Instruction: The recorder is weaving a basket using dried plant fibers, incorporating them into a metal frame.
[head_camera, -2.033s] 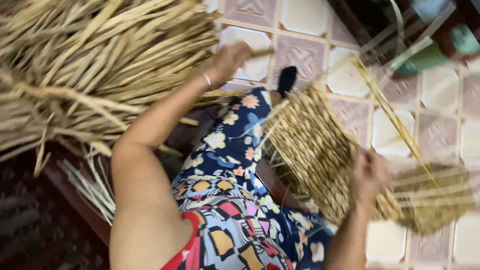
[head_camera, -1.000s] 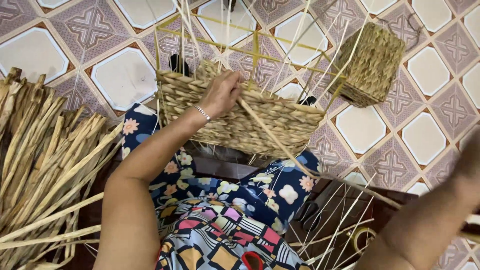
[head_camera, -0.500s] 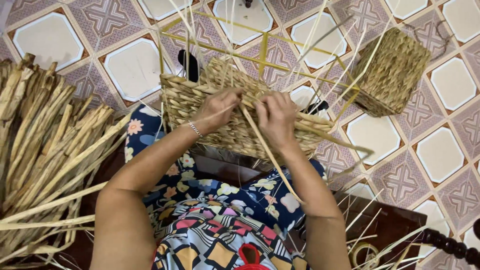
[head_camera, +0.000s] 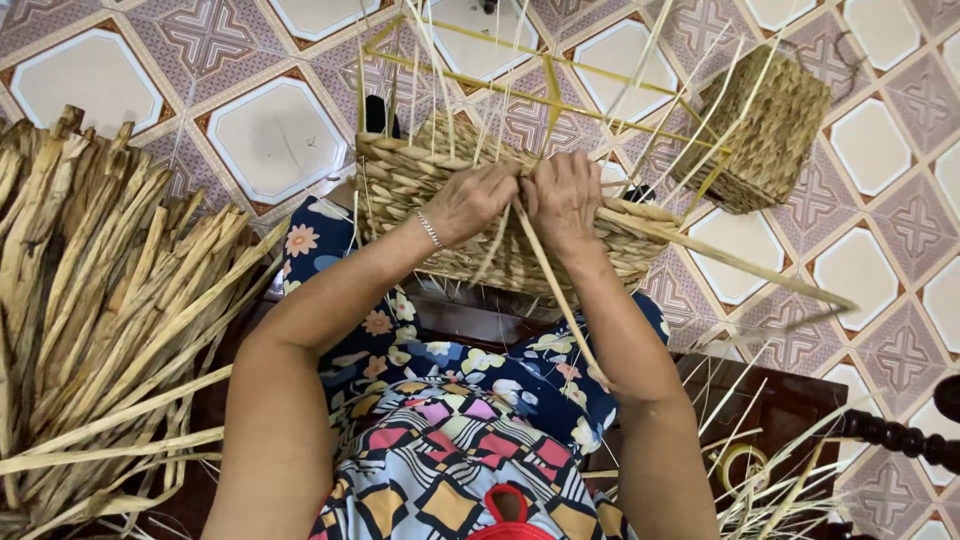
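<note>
At centre of the head view, I see a half-woven basket (head_camera: 420, 185) resting on the lap, with both hands on its upper edge. My left hand (head_camera: 470, 200) and right hand (head_camera: 562, 195) each seem to pinch a dried strand (head_camera: 555, 290). Dried reeds (head_camera: 110, 300) lie at nine o'clock; a finished basket (head_camera: 765, 130) sits at two.

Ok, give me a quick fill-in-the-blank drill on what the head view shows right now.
1. Both hands, the left hand and the right hand, rest on a half-woven ____ on the lap.
2. The finished basket stands on the tiled ____.
3. The bundle of dried stalks lies to the person's ____.
4. The bracelet is on the ____ wrist.

Missing words: basket; floor; left; left
</note>
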